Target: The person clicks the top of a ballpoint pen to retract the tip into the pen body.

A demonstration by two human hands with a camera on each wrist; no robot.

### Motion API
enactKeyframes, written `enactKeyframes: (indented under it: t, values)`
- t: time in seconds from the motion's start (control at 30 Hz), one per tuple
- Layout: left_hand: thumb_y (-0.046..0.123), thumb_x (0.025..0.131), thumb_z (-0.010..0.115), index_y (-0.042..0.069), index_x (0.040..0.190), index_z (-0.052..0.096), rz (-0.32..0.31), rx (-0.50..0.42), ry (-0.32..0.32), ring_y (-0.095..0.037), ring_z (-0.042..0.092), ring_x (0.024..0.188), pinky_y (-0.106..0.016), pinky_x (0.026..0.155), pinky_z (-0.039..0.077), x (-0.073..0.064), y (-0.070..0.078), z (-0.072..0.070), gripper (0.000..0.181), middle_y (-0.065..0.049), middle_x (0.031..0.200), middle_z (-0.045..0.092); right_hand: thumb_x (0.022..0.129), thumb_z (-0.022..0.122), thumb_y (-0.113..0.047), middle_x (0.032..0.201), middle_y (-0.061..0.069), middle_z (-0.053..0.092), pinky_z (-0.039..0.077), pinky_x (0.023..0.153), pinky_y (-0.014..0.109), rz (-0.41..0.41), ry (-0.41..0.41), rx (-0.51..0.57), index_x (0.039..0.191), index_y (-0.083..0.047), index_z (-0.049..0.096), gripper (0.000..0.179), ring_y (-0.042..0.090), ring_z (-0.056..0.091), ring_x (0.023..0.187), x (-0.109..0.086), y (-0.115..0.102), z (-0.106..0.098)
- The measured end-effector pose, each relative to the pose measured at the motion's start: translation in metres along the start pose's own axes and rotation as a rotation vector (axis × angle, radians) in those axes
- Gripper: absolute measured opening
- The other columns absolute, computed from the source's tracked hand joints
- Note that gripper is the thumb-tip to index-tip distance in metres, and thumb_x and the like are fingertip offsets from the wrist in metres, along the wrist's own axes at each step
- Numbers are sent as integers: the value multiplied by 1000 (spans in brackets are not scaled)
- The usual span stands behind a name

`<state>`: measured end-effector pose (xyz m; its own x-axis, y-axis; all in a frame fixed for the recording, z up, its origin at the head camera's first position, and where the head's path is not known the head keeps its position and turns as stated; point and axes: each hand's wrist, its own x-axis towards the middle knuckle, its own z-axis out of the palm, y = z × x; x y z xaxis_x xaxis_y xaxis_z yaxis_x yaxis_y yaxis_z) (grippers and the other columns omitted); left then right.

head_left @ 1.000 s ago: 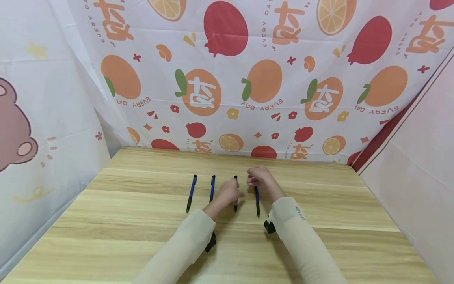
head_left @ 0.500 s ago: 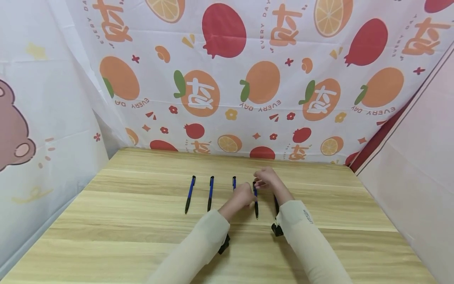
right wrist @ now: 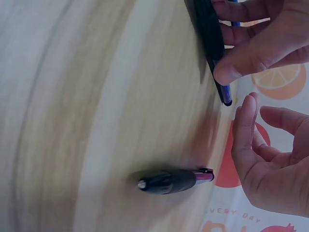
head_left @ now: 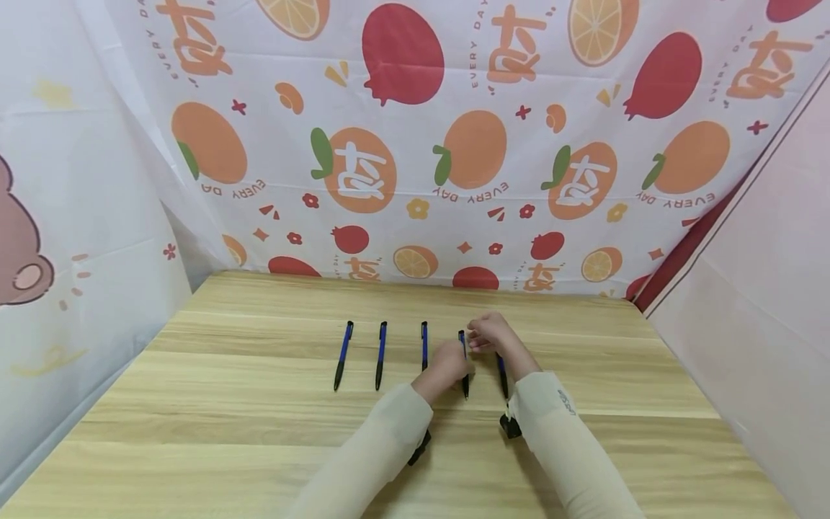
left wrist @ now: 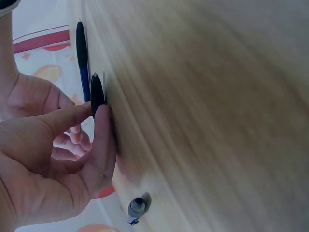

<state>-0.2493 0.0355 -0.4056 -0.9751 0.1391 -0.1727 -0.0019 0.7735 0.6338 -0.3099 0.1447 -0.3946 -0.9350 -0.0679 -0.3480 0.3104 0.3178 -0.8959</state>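
Several blue pens with black grips lie in a row. In the head view my left hand (head_left: 447, 366) is at the second pen from the right (head_left: 465, 389). The left wrist view shows its thumb and fingers pinching that pen (left wrist: 97, 92) by the black grip, low over the wood. My right hand (head_left: 494, 335) hovers near this pen's far end, fingers loosely bent, holding nothing; in the right wrist view the hand (right wrist: 275, 159) is apart from both pens. The rightmost pen (head_left: 502, 378) lies partly hidden under the right forearm.
Three more pens lie to the left: the leftmost pen (head_left: 344, 357), a second pen (head_left: 381, 357) and a third pen (head_left: 424, 342), partly covered by the left hand. A fruit-print curtain (head_left: 415, 144) hangs behind the wooden table (head_left: 227, 404). Black wrist devices (head_left: 510, 426) sit under the sleeves.
My left hand has moved right, from the third pen to the second pen from the right. My right hand has shifted slightly right, and the rightmost pen has come into sight.
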Motion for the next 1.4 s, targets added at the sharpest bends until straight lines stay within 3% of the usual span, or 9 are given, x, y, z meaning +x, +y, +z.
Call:
enactKeyframes:
  t: [0.13, 0.27, 0.5, 0.73, 0.87, 1.07, 1.27, 1.33, 1.4]
  values:
    - [3, 80, 68, -4, 80, 63, -24, 28, 0, -17, 56, 40, -20, 37, 44, 1, 4, 3, 8, -8, 52, 56, 89, 51, -4, 77, 11, 58, 52, 51, 23, 5, 8, -1, 107, 8, 54, 22, 12, 55, 51, 2, 4, -1]
    - [3, 82, 66, -5, 95, 63, -32, 51, 10, -15, 54, 39, -21, 39, 45, 3, 7, 6, 16, -10, 66, 59, 89, 50, -5, 73, 10, 58, 51, 50, 22, 10, 13, -12, 110, 9, 53, 26, 11, 55, 50, 3, 6, -2]
    - [6, 81, 68, -5, 93, 63, -61, 35, 11, -15, 55, 40, -21, 39, 45, 7, 7, 7, 17, -12, 72, 61, 88, 50, -6, 71, 10, 59, 52, 51, 23, 7, 16, -23, 104, 9, 56, 23, 12, 56, 51, 3, 8, -1]
    - [12, 81, 70, 1, 92, 66, 42, 97, 71, -13, 55, 45, -24, 52, 49, 9, 3, 8, 17, -10, 79, 63, 89, 47, -7, 72, 10, 58, 52, 51, 23, 12, 20, 11, 106, 10, 55, 25, 12, 55, 50, 5, 9, 1]
    - [12, 79, 69, 5, 83, 65, 110, 127, 117, -13, 54, 47, -25, 58, 48, 11, 2, 7, 8, -7, 71, 62, 89, 47, -10, 70, 9, 57, 51, 48, 21, 18, 28, 38, 104, 9, 55, 26, 11, 54, 48, 6, 9, 1]
    - [13, 80, 66, 8, 69, 59, 72, 73, 152, -14, 49, 48, -25, 48, 41, 11, 3, 5, 13, -3, 61, 55, 90, 51, -15, 72, 9, 58, 49, 45, 19, 38, 39, 67, 103, 7, 56, 26, 9, 54, 46, 8, 7, 1]
    - [20, 82, 66, 5, 83, 63, 35, 50, 150, -16, 52, 55, -27, 53, 45, 12, 0, 4, 15, -6, 82, 59, 90, 55, -14, 76, 11, 63, 48, 44, 17, 66, 20, 121, 107, 11, 56, 30, 8, 54, 45, 8, 5, 1]
    - [18, 81, 68, 4, 84, 63, 35, -15, 126, -16, 54, 55, -26, 54, 47, 13, -3, 4, 15, -6, 83, 60, 91, 55, -13, 80, 13, 65, 49, 46, 17, 70, 10, 135, 109, 11, 57, 31, 7, 54, 45, 8, 4, 0]
    - [13, 82, 68, 1, 82, 62, 28, -165, 65, -16, 56, 54, -26, 53, 50, 17, -8, 5, 13, -6, 80, 61, 91, 55, -14, 85, 15, 66, 49, 47, 18, 70, -3, 148, 111, 10, 57, 31, 7, 54, 46, 8, 4, -1]
